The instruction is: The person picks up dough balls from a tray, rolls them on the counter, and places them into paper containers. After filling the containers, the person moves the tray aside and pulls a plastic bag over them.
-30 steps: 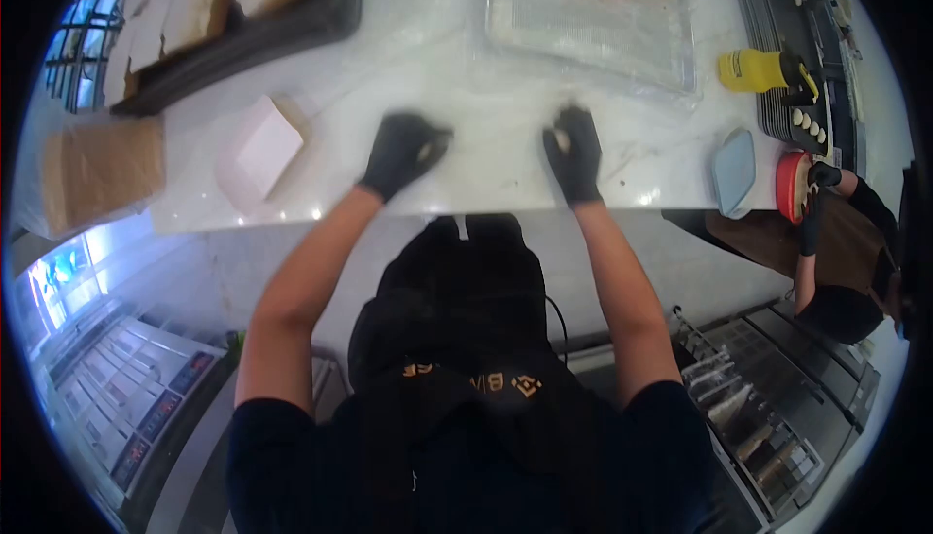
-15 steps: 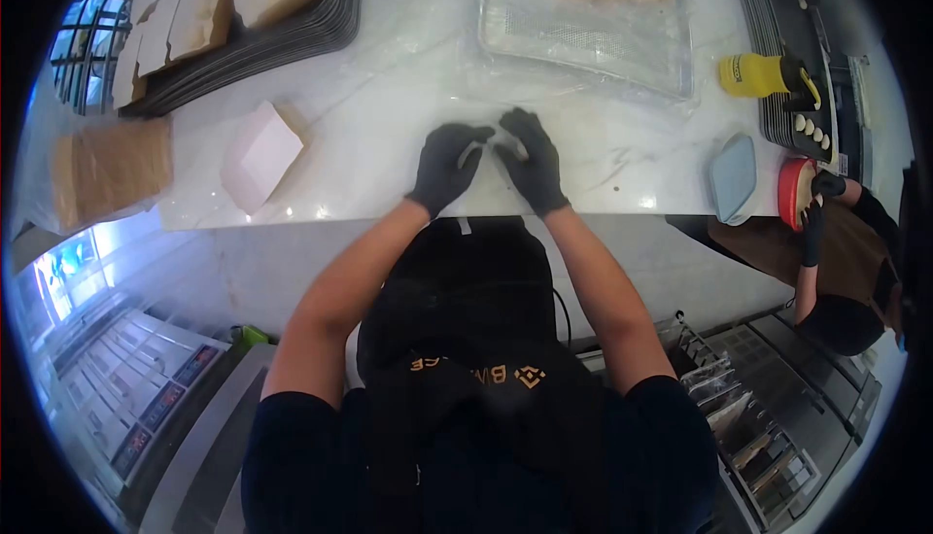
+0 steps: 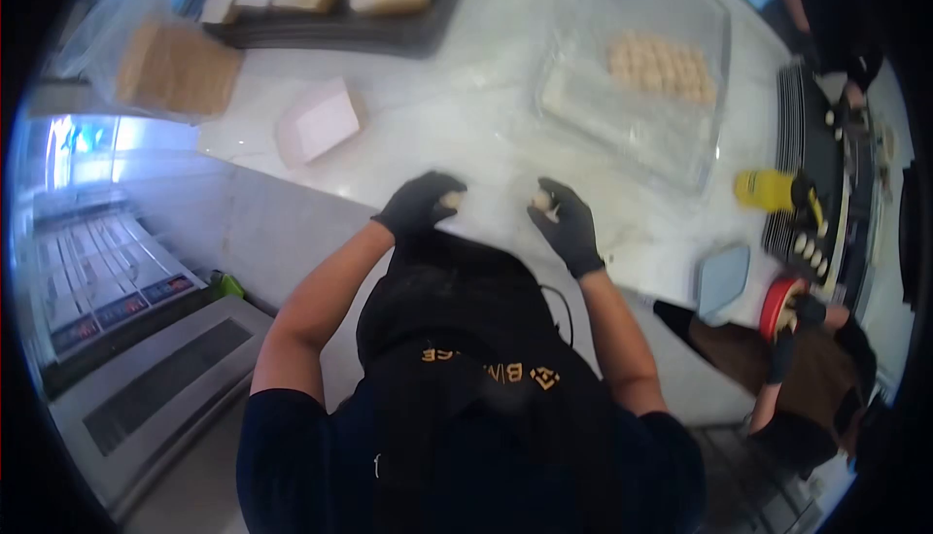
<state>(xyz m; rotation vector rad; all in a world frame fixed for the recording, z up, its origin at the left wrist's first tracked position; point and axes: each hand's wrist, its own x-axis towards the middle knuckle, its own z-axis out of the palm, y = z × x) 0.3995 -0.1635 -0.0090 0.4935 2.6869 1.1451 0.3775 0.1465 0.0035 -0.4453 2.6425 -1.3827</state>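
Left to right: a wrapped block (image 3: 180,68), then a pale box (image 3: 327,126) on the white surface (image 3: 457,121). Near its edge, the left hand (image 3: 420,206), half curled, grips a pale ball (image 3: 452,201); the right hand (image 3: 568,227), likewise curled, a second ball (image 3: 540,202). Then a clear tray (image 3: 578,97), yellow bottle (image 3: 763,190), co-worker (image 3: 812,388).

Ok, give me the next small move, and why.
I'd probably move the left hand and right hand to the tray and set their pale pieces down: each holds one, and similar round pieces sit there with bare room beside them.
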